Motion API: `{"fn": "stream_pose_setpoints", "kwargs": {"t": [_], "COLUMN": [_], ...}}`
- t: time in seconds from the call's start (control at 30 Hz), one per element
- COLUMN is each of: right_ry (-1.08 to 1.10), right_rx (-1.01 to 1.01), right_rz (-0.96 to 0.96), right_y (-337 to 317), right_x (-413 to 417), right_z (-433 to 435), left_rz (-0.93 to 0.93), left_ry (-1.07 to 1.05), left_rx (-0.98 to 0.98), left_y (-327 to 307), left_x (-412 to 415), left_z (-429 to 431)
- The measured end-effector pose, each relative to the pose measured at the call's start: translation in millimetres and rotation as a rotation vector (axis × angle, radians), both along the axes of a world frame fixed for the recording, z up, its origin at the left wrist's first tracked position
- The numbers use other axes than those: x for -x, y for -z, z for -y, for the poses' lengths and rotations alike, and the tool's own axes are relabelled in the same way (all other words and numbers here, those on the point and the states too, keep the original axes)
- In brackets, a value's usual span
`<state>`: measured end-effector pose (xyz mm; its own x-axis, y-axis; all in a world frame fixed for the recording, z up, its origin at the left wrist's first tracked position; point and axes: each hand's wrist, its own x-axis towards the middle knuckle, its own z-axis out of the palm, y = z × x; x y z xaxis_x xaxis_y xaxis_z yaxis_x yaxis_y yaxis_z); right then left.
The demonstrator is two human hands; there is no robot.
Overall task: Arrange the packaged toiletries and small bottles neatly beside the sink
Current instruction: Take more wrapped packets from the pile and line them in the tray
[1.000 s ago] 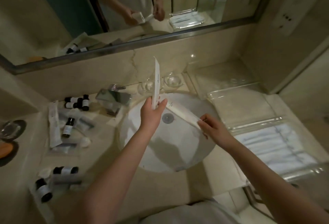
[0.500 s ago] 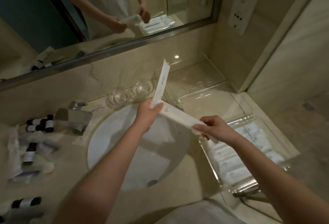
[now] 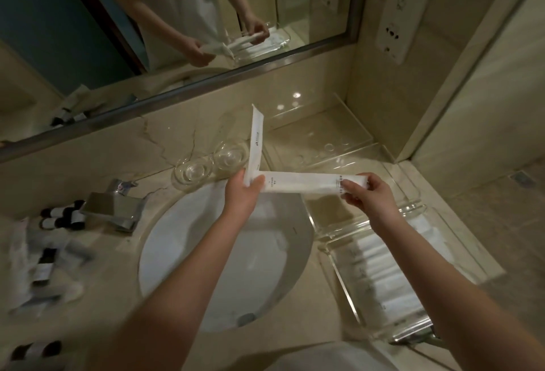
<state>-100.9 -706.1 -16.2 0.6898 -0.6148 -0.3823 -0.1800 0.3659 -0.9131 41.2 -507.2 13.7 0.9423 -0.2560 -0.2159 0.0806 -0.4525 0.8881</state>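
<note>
Toiletries lie in two groups: white packets already in the clear tray (image 3: pixel 380 279) right of the sink (image 3: pixel 224 258), small dark bottles (image 3: pixel 63 217) loose on the left counter. I hold two long packets above the sink's far rim. My left hand (image 3: pixel 241 193) pinches the upright packet (image 3: pixel 256 140) and one end of the flat packet (image 3: pixel 300 183); my right hand (image 3: pixel 368 196) pinches the other end. I should lay them parallel to the tray's row. Left-side items are blurred, labels unreadable.

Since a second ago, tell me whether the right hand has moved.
Yes. The right hand has shifted rightward off the sink bowl, toward the clear tray, holding its white packet.
</note>
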Motion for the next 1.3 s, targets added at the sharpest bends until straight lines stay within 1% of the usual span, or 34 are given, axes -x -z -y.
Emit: {"fn": "stream_pose_setpoints", "kwargs": {"t": [0.07,0.13,0.23,0.37,0.47,0.53,0.63,0.73,0.83,0.93,1.03,1.13,1.23,1.3], "right_ry": [0.072,0.116,0.161,0.210,0.207,0.164,0.096,0.058,0.008,-0.006,-0.099,-0.120,-0.126,-0.063], "right_rx": [-0.072,-0.088,-0.049,0.020,0.087,0.129,0.196,0.322,0.585,0.772,0.956,1.039,1.047,1.059], "right_rz": [0.046,0.065,0.068,0.057,-0.010,-0.066,-0.201,-0.330,-0.489,-0.465,-0.495,-0.545,-0.530,-0.487], "right_y": [5,7,8,6,14,21,37,50,55,61,71,75,75,69], "right_x": [-7,-13,-18,-17,-16,-20,-31,-40,-41,-42,-43,-44,-41,-40], "right_z": [-2,-2,10,46,77,93,103,102,97,93,91,88,86,82], "left_rz": [-0.013,-0.022,-0.019,0.025,0.033,0.029,0.027,0.046,0.055,0.074,0.069,0.057,0.045,0.047], "left_ry": [-0.004,-0.011,0.007,0.037,0.055,0.075,0.093,0.101,0.102,0.111,0.118,0.128,0.140,0.161], "left_rx": [-0.014,-0.010,-0.024,-0.069,-0.086,-0.105,-0.126,-0.143,-0.147,-0.164,-0.162,-0.155,-0.169,-0.183], "left_y": [5,10,15,19,21,23,25,28,30,30,29,28,26,23], "left_x": [2,3,4,2,-1,-2,-3,-4,-6,-6,-7,-8,-8,-6], "left_z": [5,9,17,24,26,26,26,26,27,27,29,29,31,33]}}
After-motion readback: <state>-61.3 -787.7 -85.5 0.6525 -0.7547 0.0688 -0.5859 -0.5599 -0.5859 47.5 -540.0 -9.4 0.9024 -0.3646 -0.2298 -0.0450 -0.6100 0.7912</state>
